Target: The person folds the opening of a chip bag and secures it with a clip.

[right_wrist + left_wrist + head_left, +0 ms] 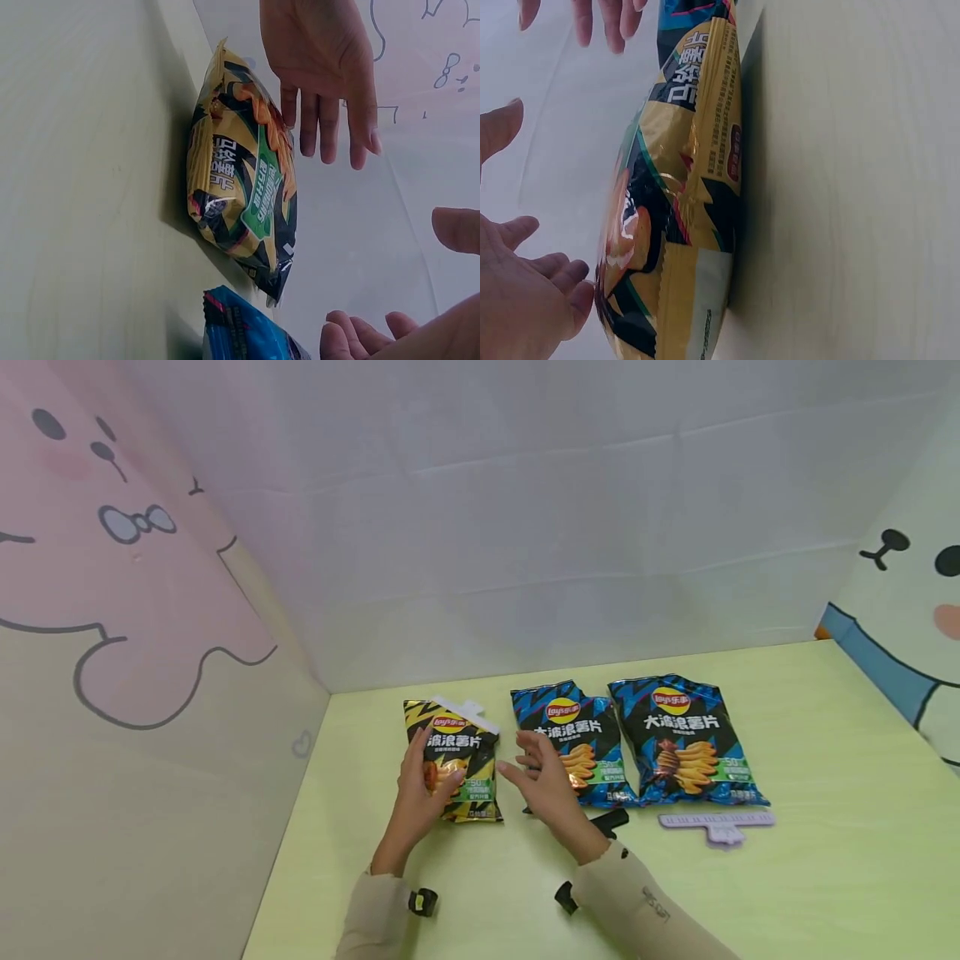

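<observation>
A yellow-and-black Lay's chip bag (480,756) lies at the left of the table, printed side up. A white clip (465,714) lies slantwise across its upper end. My left hand (416,797) is over the bag's left and lower side, fingers extended and thumb apart; in the left wrist view its fingertips (581,292) are right at the bag's edge. To the bag's right, my right hand (551,785) hovers with loosely bent fingers and nothing in its grasp. It overlaps a blue chip bag (600,747) in the head view.
Another blue chip bag (686,739) lies on the right, beside the first blue one. A lilac clip (716,821) rests on the table just in front of it. Printed cloth walls (525,568) stand behind and beside the pale yellow table (847,735).
</observation>
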A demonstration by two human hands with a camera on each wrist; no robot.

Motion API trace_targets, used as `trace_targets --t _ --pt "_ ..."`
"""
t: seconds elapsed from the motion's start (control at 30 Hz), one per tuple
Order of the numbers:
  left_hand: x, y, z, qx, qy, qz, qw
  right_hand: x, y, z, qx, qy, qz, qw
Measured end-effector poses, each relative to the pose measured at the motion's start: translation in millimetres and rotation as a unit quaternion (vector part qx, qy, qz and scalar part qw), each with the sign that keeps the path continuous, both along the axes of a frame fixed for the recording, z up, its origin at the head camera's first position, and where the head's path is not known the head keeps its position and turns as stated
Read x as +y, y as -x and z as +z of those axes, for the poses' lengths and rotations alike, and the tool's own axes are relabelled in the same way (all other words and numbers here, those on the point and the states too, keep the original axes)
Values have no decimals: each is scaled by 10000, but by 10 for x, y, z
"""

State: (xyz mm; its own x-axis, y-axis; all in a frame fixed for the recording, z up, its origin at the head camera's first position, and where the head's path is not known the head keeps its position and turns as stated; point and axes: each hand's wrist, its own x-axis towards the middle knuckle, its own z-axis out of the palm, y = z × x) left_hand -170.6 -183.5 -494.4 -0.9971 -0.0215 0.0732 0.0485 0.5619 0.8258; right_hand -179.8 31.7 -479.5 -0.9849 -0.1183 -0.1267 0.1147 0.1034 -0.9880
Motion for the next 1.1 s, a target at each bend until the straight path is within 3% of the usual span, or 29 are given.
trace_targets --t 0.4,0.67,0.9,1.1 --pt "174 84 60 -19 -144 -61 9999 261 53 7 -43 52 -111 9999" --pt "301 165 67 -62 -412 -386 9984 464 95 4 -123 159 -311 9993" --pt "453 213 89 -197 -438 -497 9976 565 106 4 144 -262 -501 9983" --pt "553 217 87 -392 -714 -535 9952 621 114 -21 187 -407 -568 9974"
